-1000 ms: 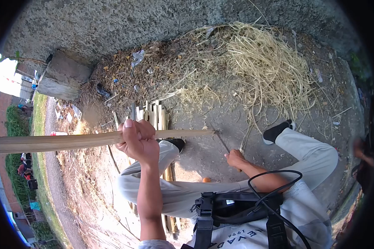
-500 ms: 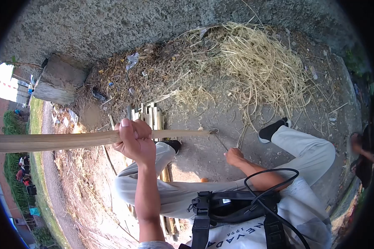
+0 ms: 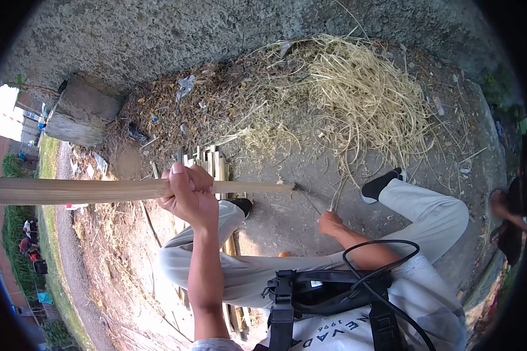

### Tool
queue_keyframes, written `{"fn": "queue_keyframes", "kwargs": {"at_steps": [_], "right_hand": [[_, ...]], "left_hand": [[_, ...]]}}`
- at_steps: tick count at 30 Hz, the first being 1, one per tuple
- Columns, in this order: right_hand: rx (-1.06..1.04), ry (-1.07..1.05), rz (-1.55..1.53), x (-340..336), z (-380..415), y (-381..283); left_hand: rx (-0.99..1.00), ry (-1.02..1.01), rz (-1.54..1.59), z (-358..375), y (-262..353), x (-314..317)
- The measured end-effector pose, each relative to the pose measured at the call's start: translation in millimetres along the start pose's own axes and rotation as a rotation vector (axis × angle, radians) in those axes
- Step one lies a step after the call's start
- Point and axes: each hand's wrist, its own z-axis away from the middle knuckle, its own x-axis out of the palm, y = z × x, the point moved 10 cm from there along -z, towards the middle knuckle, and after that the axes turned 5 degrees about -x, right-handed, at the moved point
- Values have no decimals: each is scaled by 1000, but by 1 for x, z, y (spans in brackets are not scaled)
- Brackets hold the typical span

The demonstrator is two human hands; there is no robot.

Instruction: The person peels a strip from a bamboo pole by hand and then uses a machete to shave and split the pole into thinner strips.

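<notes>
My left hand (image 3: 191, 196) is closed around a long pale strip of split bamboo (image 3: 88, 191), which runs out past the left edge of the view. The strip's narrow far end lies over the ground in front of me, between my feet. Closed in a fist, my right hand (image 3: 331, 224) sits below and right of that end. From it a thin dark blade-like tool (image 3: 310, 200) slants up to the strip's tip, seen almost edge-on. Whether the two touch, I cannot make out. The tool's handle is hidden inside my fingers.
A heap of pale shavings (image 3: 372, 102) lies by the rough wall (image 3: 216, 29). Cut slats (image 3: 219, 167) are stacked beside my foot, near a small orange object (image 3: 284, 254). A squared block (image 3: 88, 111) stands left. Another person (image 3: 512, 219) is at the right edge.
The left part of the bamboo strip has risen slightly in view. My right hand has shifted a little right and down. Both hands keep their hold.
</notes>
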Motion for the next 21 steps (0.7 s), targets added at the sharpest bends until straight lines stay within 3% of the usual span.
{"fn": "queue_keyframes", "kwargs": {"at_steps": [9,13,19,21], "right_hand": [[91,-12,-53,-30,13,-10],[75,-113,-118,-50,27,-30],[-380,288,-168,-98,60,-110],[-509,324,-313,-98,78,-138]], "left_hand": [[-118,19,112,-20,1,-35],[-141,60,88,-28,-5,-42],[-111,81,54,-34,-6,-49],[-61,214,-26,-27,-5,-59]]}}
